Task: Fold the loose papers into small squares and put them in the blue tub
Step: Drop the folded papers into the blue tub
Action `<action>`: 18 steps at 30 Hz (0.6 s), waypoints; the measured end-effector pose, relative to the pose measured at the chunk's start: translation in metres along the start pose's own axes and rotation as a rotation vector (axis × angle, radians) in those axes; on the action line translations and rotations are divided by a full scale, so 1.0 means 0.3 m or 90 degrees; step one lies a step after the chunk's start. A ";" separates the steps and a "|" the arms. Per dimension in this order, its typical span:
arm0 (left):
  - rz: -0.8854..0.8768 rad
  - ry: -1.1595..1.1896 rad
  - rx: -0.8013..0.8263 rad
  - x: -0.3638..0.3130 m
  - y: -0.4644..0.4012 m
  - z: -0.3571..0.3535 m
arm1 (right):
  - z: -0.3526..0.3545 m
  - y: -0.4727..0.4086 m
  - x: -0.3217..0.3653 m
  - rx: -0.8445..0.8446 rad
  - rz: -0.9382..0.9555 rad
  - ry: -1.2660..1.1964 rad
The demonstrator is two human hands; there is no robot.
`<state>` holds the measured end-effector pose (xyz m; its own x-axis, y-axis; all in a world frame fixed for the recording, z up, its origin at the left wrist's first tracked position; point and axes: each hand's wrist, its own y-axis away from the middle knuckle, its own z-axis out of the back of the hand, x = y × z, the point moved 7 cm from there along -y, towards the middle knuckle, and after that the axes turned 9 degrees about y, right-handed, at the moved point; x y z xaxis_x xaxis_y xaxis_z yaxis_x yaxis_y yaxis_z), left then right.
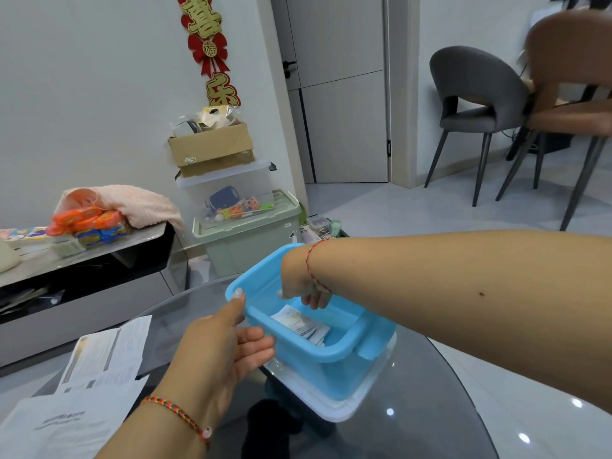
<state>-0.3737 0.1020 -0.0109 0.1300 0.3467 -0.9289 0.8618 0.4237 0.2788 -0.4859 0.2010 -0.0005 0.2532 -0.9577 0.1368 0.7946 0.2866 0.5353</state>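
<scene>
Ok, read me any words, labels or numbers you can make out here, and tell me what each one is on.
"喜" and "乐": large gold characters on the red wall hanging.
"福": small round medallion at its red bow.
Loose papers: printed, too blurred to read.
Folded papers in the blue tub: print too small.
Orange snack packs: unreadable.

Head-worn view, forward and down
</scene>
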 end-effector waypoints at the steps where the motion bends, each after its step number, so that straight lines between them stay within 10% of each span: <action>1: 0.001 -0.003 -0.007 -0.005 0.013 0.006 | -0.001 -0.004 -0.003 -0.004 0.012 -0.054; 12: 0.037 -0.033 -0.078 -0.025 0.266 0.191 | 0.070 0.497 0.084 -0.293 0.271 -0.447; 18: -0.056 -0.184 -0.095 -0.008 0.444 0.434 | -0.185 0.657 0.188 -0.191 0.341 -0.586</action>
<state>-0.1953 0.0487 -0.0033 0.2104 0.0616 -0.9757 0.7969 0.5673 0.2077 -0.2843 0.2050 0.0664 0.1959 -0.3258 0.9249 0.8382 0.5451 0.0145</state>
